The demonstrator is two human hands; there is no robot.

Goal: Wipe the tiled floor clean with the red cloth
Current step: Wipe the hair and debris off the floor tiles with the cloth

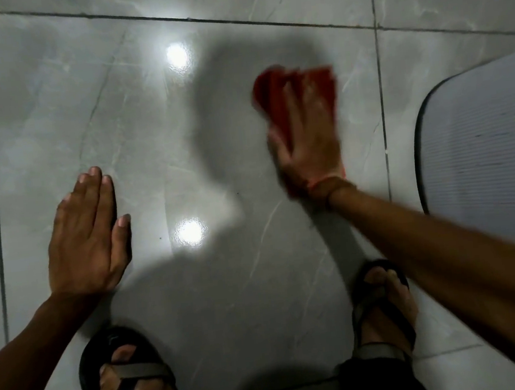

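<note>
A glossy grey tiled floor (pixel 156 148) with dark grout lines fills the view. My right hand (pixel 311 144) lies flat on the red cloth (pixel 274 94) and presses it onto the tile right of centre; hand and cloth are motion-blurred. The cloth sticks out beyond my fingertips and to their left. My left hand (pixel 87 238) rests palm-down on the tile at the left, fingers together, holding nothing. A thin orange thread circles my right wrist.
A grey ribbed mat (pixel 487 151) with a dark rounded rim lies at the right edge. My two feet in dark strapped sandals (pixel 126 377) (pixel 386 311) stand at the bottom. Two bright light reflections (pixel 176 55) (pixel 190 232) shine on the tile.
</note>
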